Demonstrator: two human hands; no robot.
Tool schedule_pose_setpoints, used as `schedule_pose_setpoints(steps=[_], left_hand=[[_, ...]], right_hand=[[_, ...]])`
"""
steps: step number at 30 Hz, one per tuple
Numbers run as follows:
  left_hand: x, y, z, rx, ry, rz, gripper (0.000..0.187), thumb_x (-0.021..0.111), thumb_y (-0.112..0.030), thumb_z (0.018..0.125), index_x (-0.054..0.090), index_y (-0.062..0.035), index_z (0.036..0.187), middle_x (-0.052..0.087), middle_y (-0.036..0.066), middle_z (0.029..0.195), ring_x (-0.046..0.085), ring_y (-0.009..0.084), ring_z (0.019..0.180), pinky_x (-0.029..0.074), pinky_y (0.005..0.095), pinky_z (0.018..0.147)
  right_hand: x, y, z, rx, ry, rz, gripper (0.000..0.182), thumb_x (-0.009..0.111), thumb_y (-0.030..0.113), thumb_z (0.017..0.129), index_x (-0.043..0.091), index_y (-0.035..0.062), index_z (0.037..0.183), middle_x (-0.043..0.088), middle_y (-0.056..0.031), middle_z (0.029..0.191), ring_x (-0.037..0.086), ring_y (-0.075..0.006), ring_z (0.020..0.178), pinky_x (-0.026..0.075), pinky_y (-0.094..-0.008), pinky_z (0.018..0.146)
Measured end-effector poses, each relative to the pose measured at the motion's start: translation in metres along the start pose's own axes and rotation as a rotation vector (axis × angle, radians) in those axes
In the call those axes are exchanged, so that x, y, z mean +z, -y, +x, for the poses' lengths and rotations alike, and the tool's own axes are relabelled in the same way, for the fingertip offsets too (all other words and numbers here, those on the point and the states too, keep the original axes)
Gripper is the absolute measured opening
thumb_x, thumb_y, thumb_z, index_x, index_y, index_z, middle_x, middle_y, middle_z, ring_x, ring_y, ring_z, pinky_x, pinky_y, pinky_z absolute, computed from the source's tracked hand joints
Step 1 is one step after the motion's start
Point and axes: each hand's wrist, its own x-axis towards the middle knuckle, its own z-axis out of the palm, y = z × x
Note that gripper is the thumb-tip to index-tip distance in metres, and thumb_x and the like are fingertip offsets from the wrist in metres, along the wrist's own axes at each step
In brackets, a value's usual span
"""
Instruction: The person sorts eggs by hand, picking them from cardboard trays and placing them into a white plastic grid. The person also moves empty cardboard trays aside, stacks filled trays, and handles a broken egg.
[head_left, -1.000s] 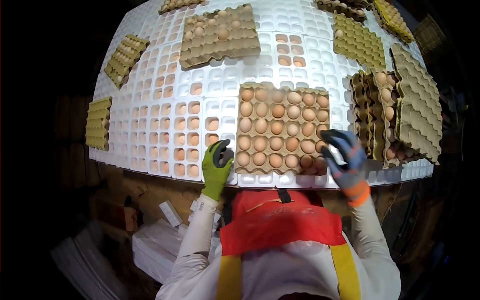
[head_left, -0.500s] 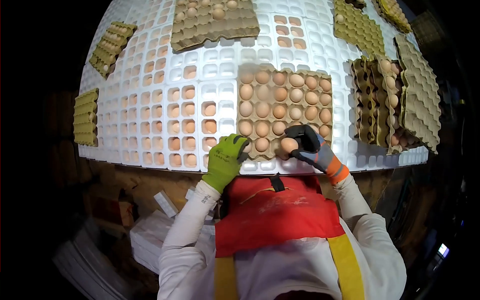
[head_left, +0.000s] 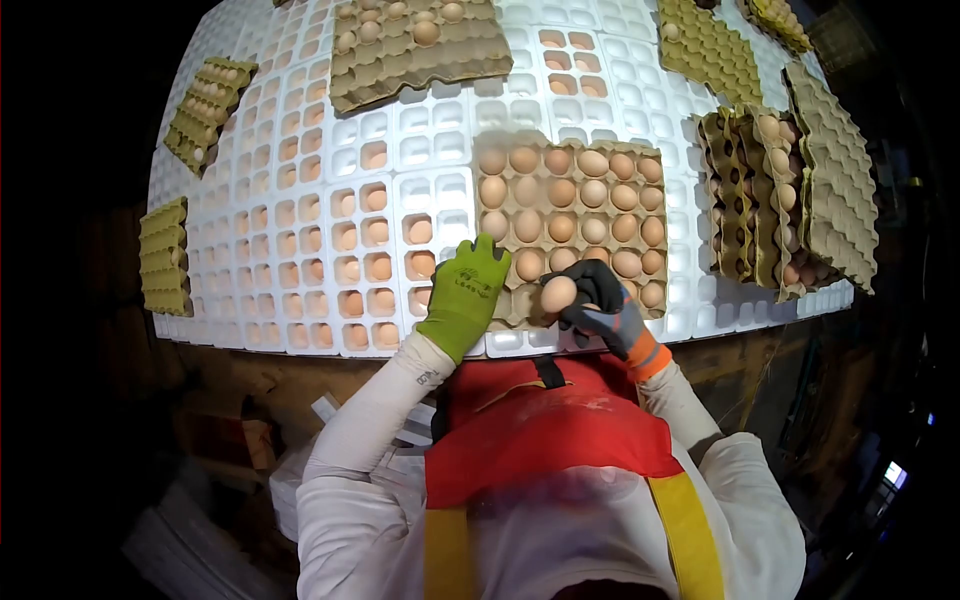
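A cardboard egg tray [head_left: 515, 305] with brown eggs lies in front of me on white moulded trays. My left hand [head_left: 468, 290], in a green glove, reaches over its left edge with curled fingers. Whatever those fingertips grip is hidden behind the glove. My right hand [head_left: 598, 305], in a grey and black glove with an orange cuff, holds a brown egg [head_left: 558, 294] just above the tray's front rows. A second pale shape shows under the right fingers, too covered to name. Pockets at the tray's front left show bare cardboard.
White moulded trays [head_left: 430, 185] cover the table, many left-hand pockets holding eggs. Another cardboard tray [head_left: 425, 75] with some eggs lies farther back. On the right, several filled cardboard trays [head_left: 760, 200] stand on edge. Smaller-looking trays [head_left: 165, 255] sit at the left edge.
My left hand has moved up and right along the tray's left side. My right hand has shifted slightly left and down with its egg. An egg in the front row has left its pocket.
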Motion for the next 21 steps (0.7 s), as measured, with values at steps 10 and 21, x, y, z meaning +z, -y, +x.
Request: schedule_pose_setpoints(steps=[10, 21], left_hand=[[-0.029, 0.024, -0.030, -0.389, -0.097, -1.887, 0.055, 0.063, -0.022, 0.096, 0.043, -0.0047, 0.144, 0.063, 0.010, 0.122, 0.064, 0.0121, 0.087, 0.048, 0.0200, 0.064], [-0.021, 0.019, 0.053, -0.090, -0.065, -0.219, 0.042, 0.078, -0.026, 0.077, 0.066, -0.0212, 0.117, 0.057, 0.011, 0.113, 0.063, 0.0294, 0.094, 0.053, 0.0450, 0.069]], right_hand=[[0.043, 0.015, 0.060, -0.167, 0.002, -1.676, 0.036, 0.081, 0.032, 0.074, 0.067, 0.0176, 0.104, 0.057, -0.0101, 0.116, 0.063, -0.0302, 0.099, 0.056, -0.0408, 0.072], [0.009, 0.012, 0.013, -0.398, 0.177, -0.184, 0.053, 0.064, 0.006, 0.096, 0.046, 0.0019, 0.146, 0.066, -0.0052, 0.115, 0.062, -0.0116, 0.096, 0.052, -0.0254, 0.076]])
